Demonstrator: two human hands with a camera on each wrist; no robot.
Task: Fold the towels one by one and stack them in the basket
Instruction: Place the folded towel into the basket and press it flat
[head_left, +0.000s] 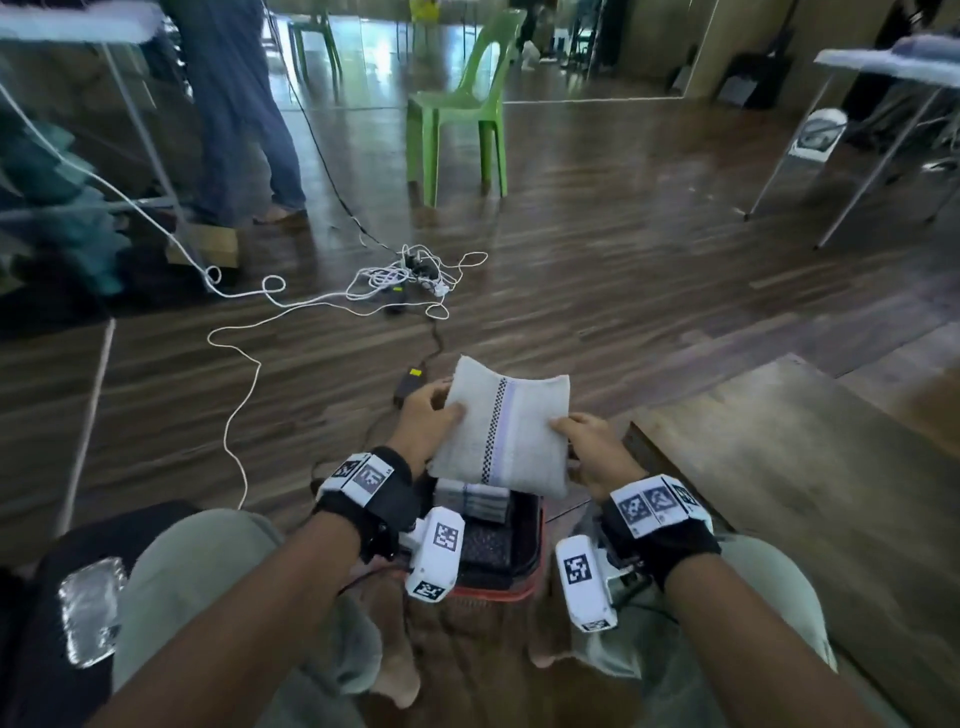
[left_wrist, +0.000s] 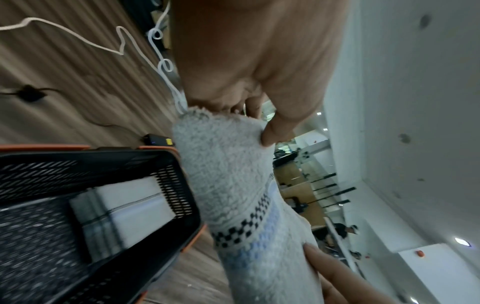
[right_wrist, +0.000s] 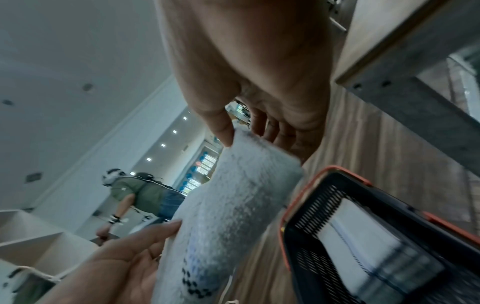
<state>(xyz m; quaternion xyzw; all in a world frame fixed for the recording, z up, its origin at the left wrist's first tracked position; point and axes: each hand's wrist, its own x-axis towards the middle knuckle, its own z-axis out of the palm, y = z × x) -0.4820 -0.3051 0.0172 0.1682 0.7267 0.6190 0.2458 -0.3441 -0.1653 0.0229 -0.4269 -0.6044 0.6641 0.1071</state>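
A folded white towel with a black checkered line and a pale blue stripe hangs in the air above the basket. My left hand pinches its left edge, thumb on top. My right hand pinches its right edge. The wrist views show the same towel between thumb and fingers. Below it stands a black mesh basket with an orange rim, between my knees. Inside the basket lies a stack of folded towels.
White cables and a power strip lie on the wooden floor ahead. A black adapter sits just beyond my left hand. A low wooden table is at my right. A green chair and a standing person are farther off.
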